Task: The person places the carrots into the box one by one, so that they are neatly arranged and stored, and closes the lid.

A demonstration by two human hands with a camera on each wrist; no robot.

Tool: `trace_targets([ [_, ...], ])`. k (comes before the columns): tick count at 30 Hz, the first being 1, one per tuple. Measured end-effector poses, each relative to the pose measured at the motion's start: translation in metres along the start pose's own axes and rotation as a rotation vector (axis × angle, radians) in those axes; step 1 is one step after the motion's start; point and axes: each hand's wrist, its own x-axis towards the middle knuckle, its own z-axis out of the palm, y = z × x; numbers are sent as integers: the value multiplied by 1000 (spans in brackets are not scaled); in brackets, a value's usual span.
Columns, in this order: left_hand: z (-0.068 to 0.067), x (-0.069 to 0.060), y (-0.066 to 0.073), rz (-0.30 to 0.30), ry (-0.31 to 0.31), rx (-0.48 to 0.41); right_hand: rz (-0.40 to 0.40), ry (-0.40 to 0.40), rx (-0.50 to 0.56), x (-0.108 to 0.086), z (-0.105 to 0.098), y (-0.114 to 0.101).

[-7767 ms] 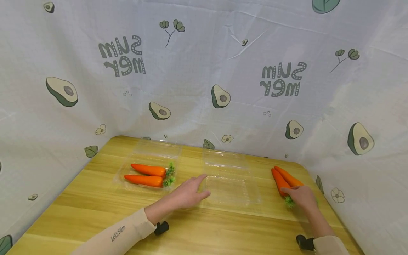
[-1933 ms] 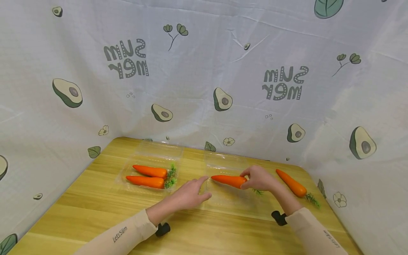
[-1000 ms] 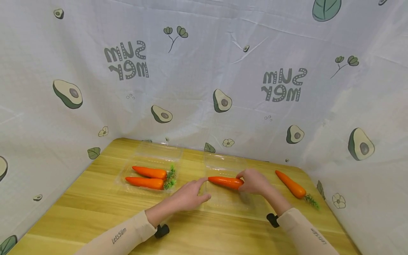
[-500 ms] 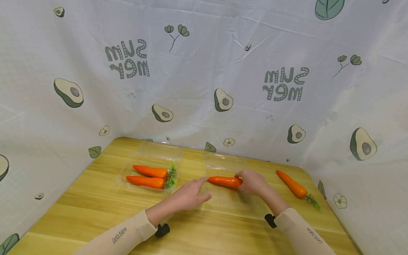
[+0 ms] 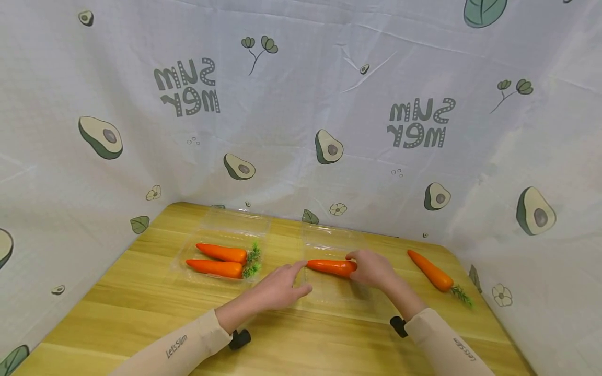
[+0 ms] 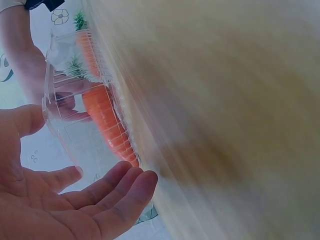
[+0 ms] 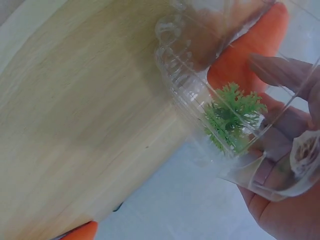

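Near the tabletop's (image 5: 155,334) far left corner, an opened clear container (image 5: 237,222) holds two carrots (image 5: 216,267). The left hand (image 5: 277,288) slants in from the near edge; its wrist view shows the palm, thumb apart, fingers nearly straight. Next, the second container (image 5: 324,290) holds the middle carrot (image 5: 331,267), its thick end pinched by the right hand (image 5: 373,269), angled in from the near right corner. Both wrist views reveal its leafy top (image 7: 232,117), hidden in the head view. A loose carrot (image 5: 430,271) lies by the right edge.
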Motion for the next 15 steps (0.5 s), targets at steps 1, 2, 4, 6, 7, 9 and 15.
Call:
trace_targets([
  [1,0,0,0,0,0,0,5,2,3,0,0,0],
  [2,0,0,0,0,1,0,11,5,7,-1,-1,0],
  [4,-1,0,1,-1,3,0,22,11,21,-3,-3,-1],
  [6,-1,0,1,1,4,1,31,15,39,-4,-5,0],
  [7,-1,0,1,1,4,2,36,18,50,-5,-6,0],
  [9,-1,0,1,1,3,3,47,20,74,-7,-8,1],
  [15,-1,0,2,4,3,12,73,38,138,-14,-13,9],
])
